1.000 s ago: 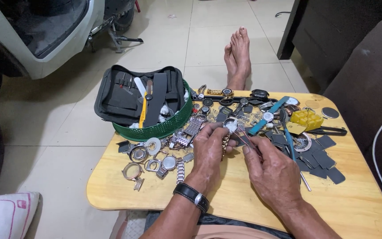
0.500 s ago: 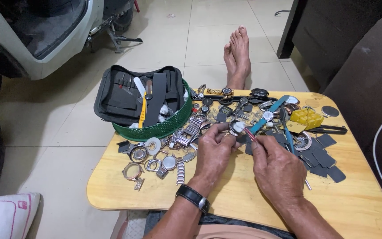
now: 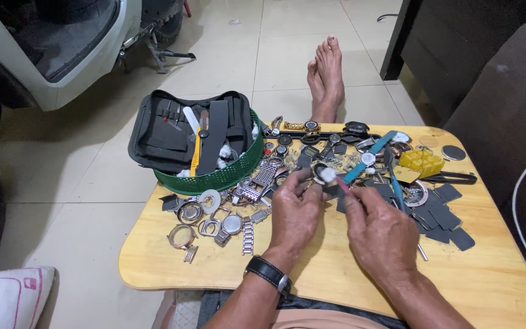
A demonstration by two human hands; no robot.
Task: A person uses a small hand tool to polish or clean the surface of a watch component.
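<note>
**Over the tabletop's middle: a small watch part under the tool**

Above the middle of the tabletop [image 3: 336, 286], a small round watch part [image 3: 327, 175], pale and metallic, sits pinched in the left hand [image 3: 296, 213], thumb and forefinger closed on it just clear of the wood. The right hand [image 3: 382, 234] meets it from the side, its grip closed on a slim pink-tipped tool [image 3: 343, 186] whose end touches or nearly touches the part; which, I cannot tell. The step in hand looks like fine work on that part: prising, seating or cleaning. The next move calls for a steady left pinch and a light, well-aimed touch of the tip, since a slip could flick the piece into the clutter.

Around the hands lie watch cases [image 3: 187, 213], metal bracelet links [image 3: 248, 228], watch heads and dark flat pads [image 3: 442, 213]. A yellow block [image 3: 421, 161] sits to the right, and a green basket [image 3: 238, 173] holding an open black tool pouch [image 3: 171, 131] stands at the left rear. Beyond the far edge, bare feet [image 3: 327, 79] rest on the tiled floor.
</note>
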